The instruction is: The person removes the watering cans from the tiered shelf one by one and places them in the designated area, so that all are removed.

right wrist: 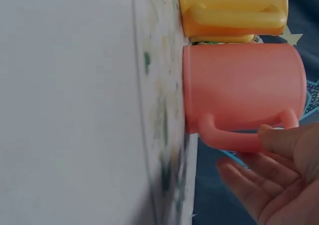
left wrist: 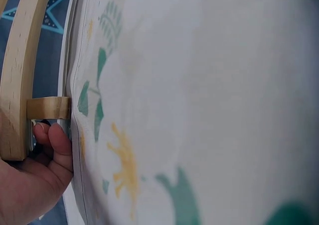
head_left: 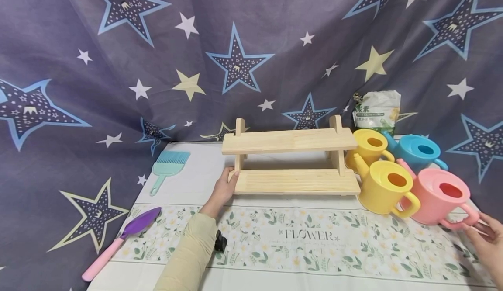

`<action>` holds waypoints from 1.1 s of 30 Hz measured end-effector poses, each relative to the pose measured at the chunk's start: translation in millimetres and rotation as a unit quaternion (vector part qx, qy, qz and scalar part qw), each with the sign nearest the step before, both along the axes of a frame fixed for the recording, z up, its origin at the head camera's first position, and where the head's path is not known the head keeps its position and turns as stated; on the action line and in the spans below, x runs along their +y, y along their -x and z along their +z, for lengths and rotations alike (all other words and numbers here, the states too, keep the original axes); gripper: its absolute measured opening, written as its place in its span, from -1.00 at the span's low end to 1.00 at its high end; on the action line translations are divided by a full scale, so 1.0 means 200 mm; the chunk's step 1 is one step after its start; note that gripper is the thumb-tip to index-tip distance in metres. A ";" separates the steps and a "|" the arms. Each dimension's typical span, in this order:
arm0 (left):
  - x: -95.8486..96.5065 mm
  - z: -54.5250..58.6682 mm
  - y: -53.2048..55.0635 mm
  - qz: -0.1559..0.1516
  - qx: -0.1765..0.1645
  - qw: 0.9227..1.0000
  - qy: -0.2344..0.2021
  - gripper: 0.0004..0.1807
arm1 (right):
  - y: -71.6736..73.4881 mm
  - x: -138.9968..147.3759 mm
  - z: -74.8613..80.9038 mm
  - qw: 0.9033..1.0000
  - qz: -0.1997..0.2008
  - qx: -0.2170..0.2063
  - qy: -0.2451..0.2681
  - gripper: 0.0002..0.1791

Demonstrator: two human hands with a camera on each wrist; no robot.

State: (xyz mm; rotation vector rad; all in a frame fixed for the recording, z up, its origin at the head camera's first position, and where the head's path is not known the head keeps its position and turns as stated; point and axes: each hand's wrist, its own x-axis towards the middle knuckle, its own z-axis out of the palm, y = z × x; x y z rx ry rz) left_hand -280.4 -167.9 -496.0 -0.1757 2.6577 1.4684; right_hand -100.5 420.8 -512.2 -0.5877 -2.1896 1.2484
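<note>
A two-tier wooden plant shelf (head_left: pixel 294 181) stands on the table. My left hand (head_left: pixel 224 190) grips the left end of its lower board; in the left wrist view the fingers (left wrist: pixel 61 143) curl beneath the board beside a small foot. A pink watering can (head_left: pixel 438 195) stands upright at the right, its handle towards my right hand (head_left: pixel 487 238). In the right wrist view the thumb overlaps the pink handle (right wrist: pixel 229 139), while the other fingers (right wrist: pixel 244 180) stretch loosely below it. Two yellow watering cans (head_left: pixel 387 186) and a blue one (head_left: pixel 418 151) stand beside the pink can.
A white and green bag (head_left: pixel 377 109) stands behind the cans. At the left lie a teal brush (head_left: pixel 169 164) and a purple trowel (head_left: pixel 141 222) with a pink handle. A floral cloth (head_left: pixel 306 247) covers the table's front; a star-patterned curtain (head_left: pixel 275 33) hangs behind.
</note>
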 end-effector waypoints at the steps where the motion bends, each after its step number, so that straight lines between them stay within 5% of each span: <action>1: 0.00 0.00 0.00 0.000 -0.001 1.000 0.000 -0.46 | 0.00 0.00 0.00 1.000 -0.010 -0.005 -0.014 -0.43; 7: 0.00 0.01 0.00 -0.003 0.011 1.000 0.009 -0.44 | 0.03 0.10 -0.11 0.995 -0.054 -0.028 -0.076 -0.32; 12: 0.00 0.01 0.00 0.001 0.025 0.999 0.022 -0.45 | 0.08 0.18 -0.15 0.989 -0.072 0.073 -0.103 -0.39; 16: 0.01 0.01 -0.01 0.000 0.031 0.999 0.036 -0.44 | 0.06 0.03 0.02 0.984 -0.075 0.122 -0.105 -0.54; 24: 0.01 0.03 -0.01 -0.006 0.040 0.997 0.066 -0.44 | 0.00 -0.37 0.43 0.993 -0.064 0.089 -0.051 -0.57; 33: 0.01 0.05 -0.01 -0.014 0.050 0.995 0.089 -0.45 | 0.03 -0.50 0.56 0.998 -0.043 0.041 -0.036 -0.57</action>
